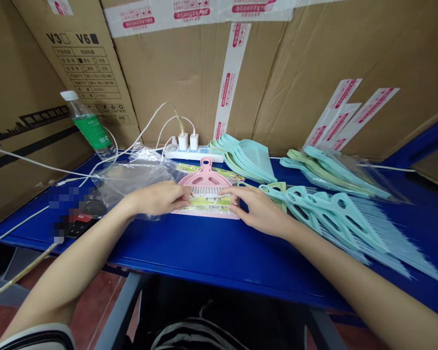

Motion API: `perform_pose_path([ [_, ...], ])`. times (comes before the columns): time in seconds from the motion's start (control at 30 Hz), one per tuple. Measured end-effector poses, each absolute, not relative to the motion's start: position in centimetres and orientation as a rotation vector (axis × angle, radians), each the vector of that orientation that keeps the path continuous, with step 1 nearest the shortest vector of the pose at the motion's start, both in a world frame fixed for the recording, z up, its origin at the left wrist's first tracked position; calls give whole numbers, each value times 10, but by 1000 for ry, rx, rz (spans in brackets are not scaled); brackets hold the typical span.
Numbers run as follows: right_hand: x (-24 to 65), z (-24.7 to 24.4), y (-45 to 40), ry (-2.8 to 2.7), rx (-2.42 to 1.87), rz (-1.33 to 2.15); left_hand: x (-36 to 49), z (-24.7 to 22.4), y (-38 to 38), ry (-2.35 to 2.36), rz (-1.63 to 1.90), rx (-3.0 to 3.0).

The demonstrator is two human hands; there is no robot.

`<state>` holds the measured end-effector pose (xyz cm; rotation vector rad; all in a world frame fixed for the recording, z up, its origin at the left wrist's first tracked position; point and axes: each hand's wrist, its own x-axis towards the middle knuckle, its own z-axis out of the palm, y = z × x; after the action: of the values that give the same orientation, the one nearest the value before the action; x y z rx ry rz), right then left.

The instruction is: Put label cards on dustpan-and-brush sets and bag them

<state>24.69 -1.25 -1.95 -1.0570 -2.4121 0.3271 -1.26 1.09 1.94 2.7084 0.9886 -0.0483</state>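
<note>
A pink dustpan-and-brush set (206,178) lies flat on the blue table, its handle pointing away from me. White bristles show below the handle, and a yellow-green printed label (209,200) covers the lower part. My left hand (160,198) has its fingers curled over the set's left side, at the label's edge. On the right side, my right hand (259,209) grips the edge between thumb and fingers. A crumpled clear plastic bag (131,177) lies beside my left hand. Next to my right wrist are several light blue brushes (332,214), fanned out.
Stacked green and blue dustpans (248,155) stand behind my right hand, with more dustpans (336,170) farther right. A power strip (200,152) with chargers and white cables sits at the back. A green-labelled bottle (91,127) leans at left. Cardboard boxes (190,73) wall the rear.
</note>
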Motion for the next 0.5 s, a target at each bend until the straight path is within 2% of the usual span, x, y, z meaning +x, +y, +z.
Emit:
perform_pose_path([
  [0.5,238,-37,-12,-2404,-1092,19,-10,18,12,1208,-198,2752],
])
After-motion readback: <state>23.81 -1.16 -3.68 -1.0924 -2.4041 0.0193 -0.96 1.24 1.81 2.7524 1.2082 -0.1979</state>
